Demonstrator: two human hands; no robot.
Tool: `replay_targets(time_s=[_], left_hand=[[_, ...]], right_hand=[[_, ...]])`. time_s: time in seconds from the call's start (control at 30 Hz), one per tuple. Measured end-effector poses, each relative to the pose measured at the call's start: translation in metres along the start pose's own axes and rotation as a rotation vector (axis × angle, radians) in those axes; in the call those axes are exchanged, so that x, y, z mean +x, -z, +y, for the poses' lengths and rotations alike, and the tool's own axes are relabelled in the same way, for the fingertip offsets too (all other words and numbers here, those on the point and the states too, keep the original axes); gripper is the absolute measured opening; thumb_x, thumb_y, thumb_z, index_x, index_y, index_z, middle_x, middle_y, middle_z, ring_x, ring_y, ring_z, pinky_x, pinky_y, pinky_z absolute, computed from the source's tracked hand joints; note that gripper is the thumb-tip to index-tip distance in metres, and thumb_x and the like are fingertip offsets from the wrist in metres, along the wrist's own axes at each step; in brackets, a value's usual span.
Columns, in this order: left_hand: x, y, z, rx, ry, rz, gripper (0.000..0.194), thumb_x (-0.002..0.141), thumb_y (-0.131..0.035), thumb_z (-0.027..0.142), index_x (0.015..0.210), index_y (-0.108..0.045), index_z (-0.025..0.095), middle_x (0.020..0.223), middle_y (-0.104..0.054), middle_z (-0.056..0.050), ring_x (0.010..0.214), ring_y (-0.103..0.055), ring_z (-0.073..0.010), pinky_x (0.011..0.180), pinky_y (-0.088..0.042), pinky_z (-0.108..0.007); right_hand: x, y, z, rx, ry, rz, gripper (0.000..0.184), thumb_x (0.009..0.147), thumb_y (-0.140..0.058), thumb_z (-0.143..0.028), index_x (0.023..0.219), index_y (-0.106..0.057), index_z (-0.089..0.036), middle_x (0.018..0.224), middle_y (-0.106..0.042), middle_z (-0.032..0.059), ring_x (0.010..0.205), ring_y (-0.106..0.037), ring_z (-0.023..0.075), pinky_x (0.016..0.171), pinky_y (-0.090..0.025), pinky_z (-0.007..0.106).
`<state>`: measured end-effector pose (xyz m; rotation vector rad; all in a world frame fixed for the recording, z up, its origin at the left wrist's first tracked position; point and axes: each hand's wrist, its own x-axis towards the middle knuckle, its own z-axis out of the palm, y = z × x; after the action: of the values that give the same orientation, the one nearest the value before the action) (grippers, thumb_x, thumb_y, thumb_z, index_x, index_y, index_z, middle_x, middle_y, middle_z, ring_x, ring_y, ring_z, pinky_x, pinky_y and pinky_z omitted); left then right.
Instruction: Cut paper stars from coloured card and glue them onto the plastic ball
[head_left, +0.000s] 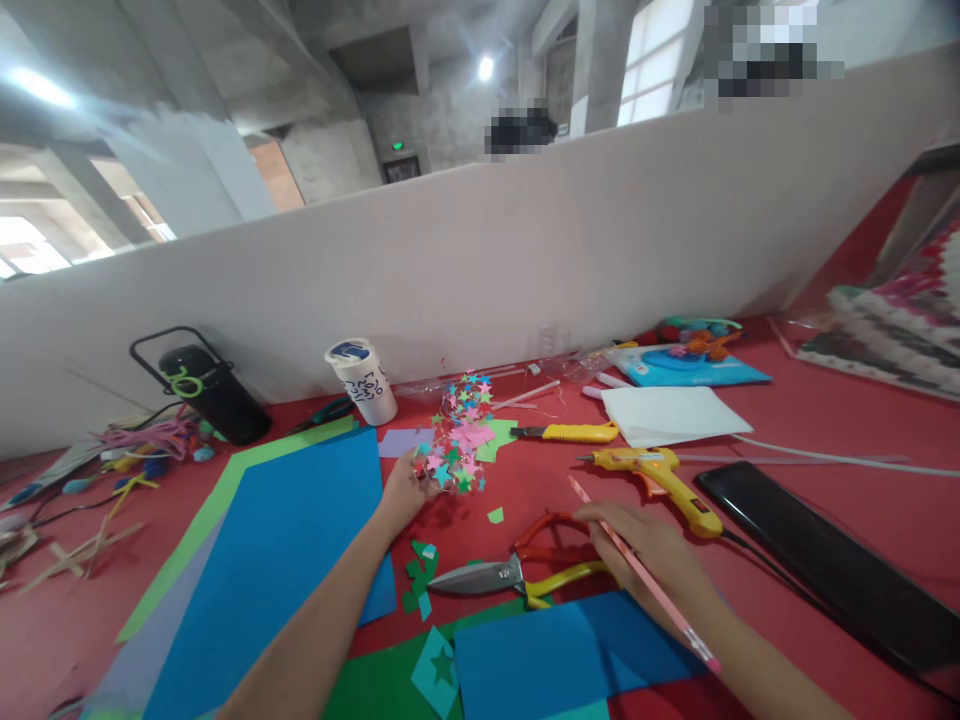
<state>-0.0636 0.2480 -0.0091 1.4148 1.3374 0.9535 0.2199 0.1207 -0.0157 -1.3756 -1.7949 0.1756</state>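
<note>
Red tabletop [536, 492] is backed by a smooth white partition [480, 260], with rough concrete seen across the upper frame. Near the centre, a cluster of small stars [461, 455] in pink, blue, green and red is met at its lower left by the left hand [409, 492]; the fingertips are hidden among the stars, so whether they are closed on it cannot be told. Very light, springy and easily crushed handling is to be expected, and the cluster would best be taken by its base, with the thin points left untouched. Right of centre, a pink pencil [679, 620] is clasped slantwise in the right hand [641, 545], its eraser end aimed at the lower right. Stiff, slim and smooth, it should be best steadied near the point. At lower centre are shown metal-bladed shears [476, 578] with red and yellow handles, above flat blue card [532, 650]. Farther right, a yellow plastic glue gun [637, 461] is laid beside a glossy black slab [795, 540].
</note>
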Motion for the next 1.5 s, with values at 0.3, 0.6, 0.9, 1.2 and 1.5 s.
replay_targets(time_s=[0.3,0.6,0.9,1.2,1.5], left_hand=[[-0.013,0.033,0.023,0.294,-0.109,0.093,0.029,0.083,-0.06,0.029,0.109,-0.058,0.015,0.109,-0.061,-0.007,0.093,-0.059,-0.0204,0.081,-0.05,-0.041],[-0.096,0.011,0.036,0.43,-0.274,0.012,0.019,0.075,-0.058,0.018,0.093,-0.064,0.02,0.083,-0.061,-0.002,0.072,-0.053,-0.0172,0.07,-0.042,-0.031],[-0.121,-0.026,0.045,0.907,-0.543,-0.371,0.019,0.081,-0.058,0.021,0.098,-0.062,0.015,0.101,-0.059,-0.01,0.094,-0.051,-0.0248,0.082,-0.041,-0.039],[-0.101,-0.044,0.033,0.972,-0.558,-0.274,0.014,0.087,-0.047,0.018,0.09,-0.06,0.015,0.093,-0.058,-0.009,0.088,-0.052,-0.0237,0.08,-0.043,-0.038],[-0.105,-0.04,0.041,0.917,-0.581,-0.171,0.022,0.088,-0.044,0.023,0.102,-0.061,0.018,0.1,-0.061,-0.011,0.098,-0.054,-0.0272,0.089,-0.04,-0.041]], right_hand=[[0.006,0.005,-0.009,0.018,0.064,-0.008,0.02,0.081,-0.044,-0.013,0.087,-0.06,-0.021,0.078,-0.07,0.0066,0.068,-0.069,0.0204,0.061,-0.054,0.027],[0.009,0.006,-0.029,0.057,0.019,-0.052,0.013,0.077,-0.047,-0.011,0.083,-0.045,-0.023,0.076,-0.05,0.0022,0.062,-0.056,0.0176,0.056,-0.05,0.028],[0.005,0.004,-0.035,-0.005,0.054,-0.269,0.008,0.083,-0.048,-0.014,0.084,-0.05,-0.022,0.07,-0.061,0.0002,0.061,-0.059,0.017,0.053,-0.046,0.024],[0.007,0.012,-0.037,-0.091,0.188,-0.342,0.018,0.081,-0.047,-0.005,0.09,-0.057,-0.016,0.09,-0.063,0.0124,0.087,-0.057,0.0279,0.075,-0.046,0.039],[-0.027,0.013,-0.08,-0.073,0.45,-0.665,0.007,0.084,-0.06,-0.015,0.09,-0.062,-0.017,0.091,-0.067,0.0084,0.084,-0.06,0.0249,0.074,-0.048,0.037]])
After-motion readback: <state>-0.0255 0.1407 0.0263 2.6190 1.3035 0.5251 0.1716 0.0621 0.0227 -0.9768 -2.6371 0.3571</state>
